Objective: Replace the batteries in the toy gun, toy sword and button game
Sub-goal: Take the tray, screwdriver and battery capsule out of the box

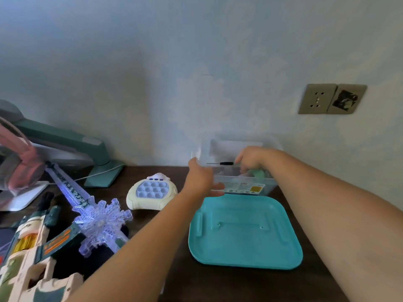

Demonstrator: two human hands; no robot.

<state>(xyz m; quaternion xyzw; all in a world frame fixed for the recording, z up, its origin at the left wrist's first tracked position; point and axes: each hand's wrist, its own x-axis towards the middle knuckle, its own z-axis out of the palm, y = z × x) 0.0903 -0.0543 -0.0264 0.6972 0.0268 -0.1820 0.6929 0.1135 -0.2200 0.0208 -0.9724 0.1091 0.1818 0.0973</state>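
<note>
The right hand hovers over the far right of the scene with its fingers curled. It pinches the black handle of a small screwdriver, whose thin shaft points left. The left hand is just beside it, at the left corner of a clear box. Its thumb stands up at the corner and its fingers lie rather straight along the near wall of the box, touching it. The screwdriver is above the open top of this box. Something green shows inside the box, but I cannot tell what it is.

Directly near the box, a teal lid lies flat on the dark surface.

To the left of the left hand, the cream button game lies with its purple bubbles up. Farther left is the toy sword, glowing blue, with its snowflake guard toward the near side and its blade running to the far left. The toy gun lies at the near left corner, its body touching the sword guard.

A green stand is at the far left against the wall, and a wall socket is above the box to the right.
</note>
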